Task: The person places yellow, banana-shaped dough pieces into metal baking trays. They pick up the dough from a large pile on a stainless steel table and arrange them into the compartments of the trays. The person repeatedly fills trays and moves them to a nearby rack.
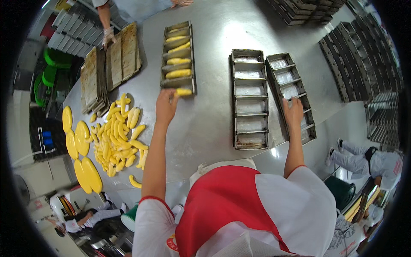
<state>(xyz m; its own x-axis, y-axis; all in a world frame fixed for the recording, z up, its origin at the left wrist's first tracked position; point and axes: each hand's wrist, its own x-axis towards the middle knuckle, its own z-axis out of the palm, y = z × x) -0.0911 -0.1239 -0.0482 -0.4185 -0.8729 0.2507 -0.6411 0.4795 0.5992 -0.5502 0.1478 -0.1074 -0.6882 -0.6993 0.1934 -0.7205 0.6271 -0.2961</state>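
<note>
Left hand (166, 105) pinches a yellow dough piece (184, 91) at the near end slot of the strap loaf pan (178, 55); not seated, could tip onto the desk (205, 124). Right hand (293, 112) grips the empty pan (291, 92) rim; overhanging, may slide.

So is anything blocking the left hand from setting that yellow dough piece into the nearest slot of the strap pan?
Nothing visible does. The left hand is at the dough piece, which already lies at the near end slot of the strap pan. The heap of dough pieces lies off to the left, clear of it.
</note>
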